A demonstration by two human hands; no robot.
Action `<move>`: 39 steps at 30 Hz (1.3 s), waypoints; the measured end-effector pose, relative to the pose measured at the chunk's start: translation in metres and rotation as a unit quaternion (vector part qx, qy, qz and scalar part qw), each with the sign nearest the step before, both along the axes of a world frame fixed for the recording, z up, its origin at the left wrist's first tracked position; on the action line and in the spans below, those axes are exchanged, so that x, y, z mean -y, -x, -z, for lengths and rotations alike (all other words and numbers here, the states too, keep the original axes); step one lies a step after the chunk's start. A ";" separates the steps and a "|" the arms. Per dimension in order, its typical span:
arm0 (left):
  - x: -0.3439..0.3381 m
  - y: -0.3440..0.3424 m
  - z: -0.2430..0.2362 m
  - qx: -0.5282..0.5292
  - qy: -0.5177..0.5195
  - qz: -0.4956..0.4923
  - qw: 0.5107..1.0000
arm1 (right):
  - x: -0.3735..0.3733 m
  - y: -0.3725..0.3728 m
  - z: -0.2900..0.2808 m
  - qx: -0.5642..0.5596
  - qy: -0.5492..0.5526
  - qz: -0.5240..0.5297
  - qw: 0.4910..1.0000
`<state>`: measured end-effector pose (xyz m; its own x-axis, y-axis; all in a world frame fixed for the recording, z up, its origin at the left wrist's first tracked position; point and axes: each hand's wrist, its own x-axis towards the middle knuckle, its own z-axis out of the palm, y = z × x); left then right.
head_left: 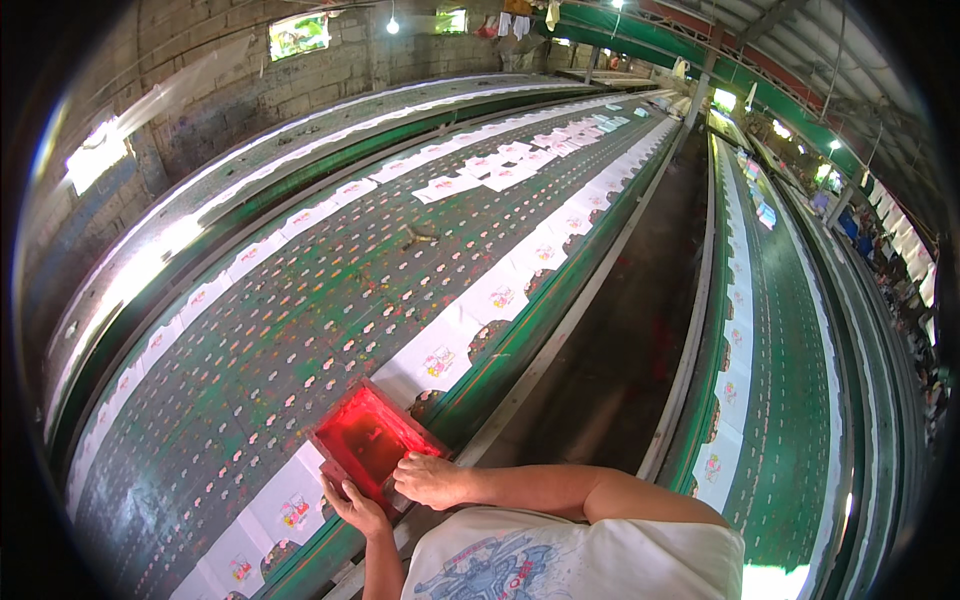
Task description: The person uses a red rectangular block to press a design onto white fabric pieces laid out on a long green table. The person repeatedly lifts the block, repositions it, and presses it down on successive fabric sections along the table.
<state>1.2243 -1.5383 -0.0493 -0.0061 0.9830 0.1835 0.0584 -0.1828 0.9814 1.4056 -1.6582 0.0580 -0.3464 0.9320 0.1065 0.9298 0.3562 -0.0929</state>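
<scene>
A red-coated screen frame (371, 406) rests at a slant on the near strip of printed white fabric pieces (446, 370) along the green table's edge. My left hand (357, 505) grips the frame's lower left side, fingers curled against it. My right hand (434, 482) is closed at the frame's near right corner, over its inside; what its fingers hold is partly hidden and I cannot make it out. Small pink printed pictures show on the fabric beside the frame.
The long printing table (250, 380) carries rows of small marks and loose white pieces (480, 170). A dark aisle (630, 350) separates it from another long table (770, 400) on my right. Block walls (180, 90), hanging bulbs and a roof frame surround them.
</scene>
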 end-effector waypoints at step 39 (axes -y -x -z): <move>0.023 -0.049 -0.093 0.028 0.056 -0.029 0.998 | 0.043 -0.128 0.036 -0.619 0.166 0.252 0.725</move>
